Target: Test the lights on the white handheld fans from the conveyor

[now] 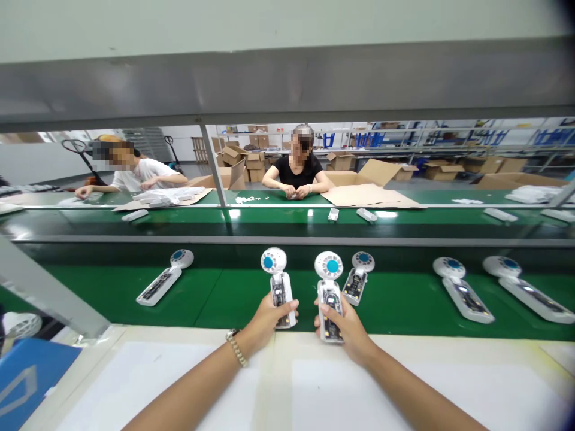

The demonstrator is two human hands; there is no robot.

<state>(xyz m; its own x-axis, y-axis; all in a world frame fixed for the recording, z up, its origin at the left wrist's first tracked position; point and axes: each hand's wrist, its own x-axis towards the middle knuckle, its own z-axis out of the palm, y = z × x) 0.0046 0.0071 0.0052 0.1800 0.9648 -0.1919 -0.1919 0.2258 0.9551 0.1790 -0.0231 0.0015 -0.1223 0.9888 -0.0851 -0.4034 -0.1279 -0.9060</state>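
My left hand (268, 320) is closed round the body of a white handheld fan (279, 281), whose round head with a blue centre points away from me. A second handheld fan (330, 281) is gripped in my right hand (348, 329), its head also at the far end. Both bodies lack a cover on the upper side, so dark inner parts show. Just behind the right-hand fan, another open-bodied fan (357, 281) lies on the green belt (233, 299). Both hands are over the near edge of that belt.
More fans lie on the belt, one at left (164, 281) and two at right (465, 293). A metal post (49, 287) rises at left above a blue bin (36, 377). Across the line, two people (299, 173) work by cardboard boxes (372, 173). A shelf (287, 84) hangs overhead.
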